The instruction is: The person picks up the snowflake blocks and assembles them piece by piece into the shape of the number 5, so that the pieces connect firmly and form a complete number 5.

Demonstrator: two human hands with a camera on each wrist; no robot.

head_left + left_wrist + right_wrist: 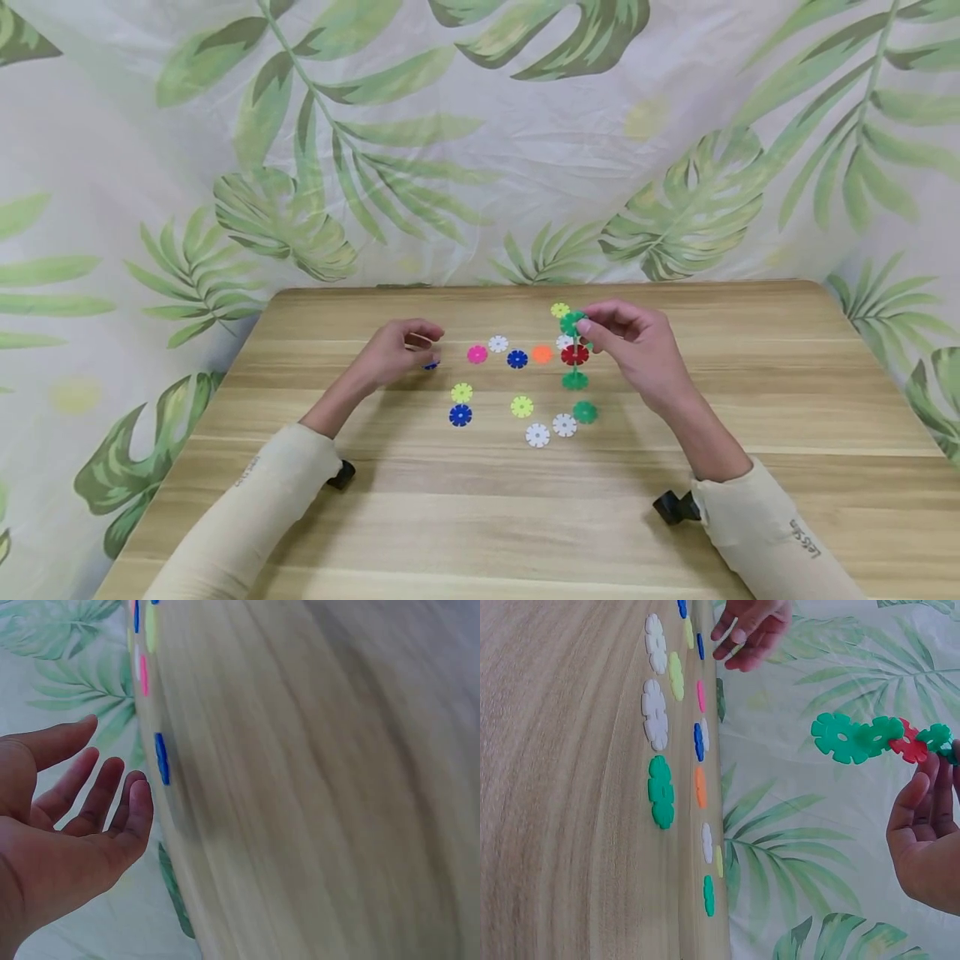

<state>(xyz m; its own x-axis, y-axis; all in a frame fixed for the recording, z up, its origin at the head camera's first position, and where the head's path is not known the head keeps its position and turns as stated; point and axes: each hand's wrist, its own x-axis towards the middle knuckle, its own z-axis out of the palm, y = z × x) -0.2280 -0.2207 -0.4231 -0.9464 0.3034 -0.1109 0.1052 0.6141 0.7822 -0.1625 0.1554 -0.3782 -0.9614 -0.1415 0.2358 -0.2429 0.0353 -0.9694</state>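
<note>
My right hand (637, 346) is raised over the right part of the loose discs and pinches one end of a chain of interlocking snowflake discs (841, 738). The chain is mostly green with one red disc (909, 742) partway along. It juts out from the fingertips, off the table, in the right wrist view. On the other side, my left hand (397, 352) hovers with relaxed, slightly curved fingers and nothing between them. Below its fingertips lies a blue disc (162, 759), mostly hidden by the hand in the head view.
Loose discs lie flat across the middle of the wooden table (465, 517): a pink disc (477, 355), an orange disc (542, 354), a green disc (585, 412), and several white, yellow and blue ones. A leaf-patterned cloth (420, 167) hangs behind the table.
</note>
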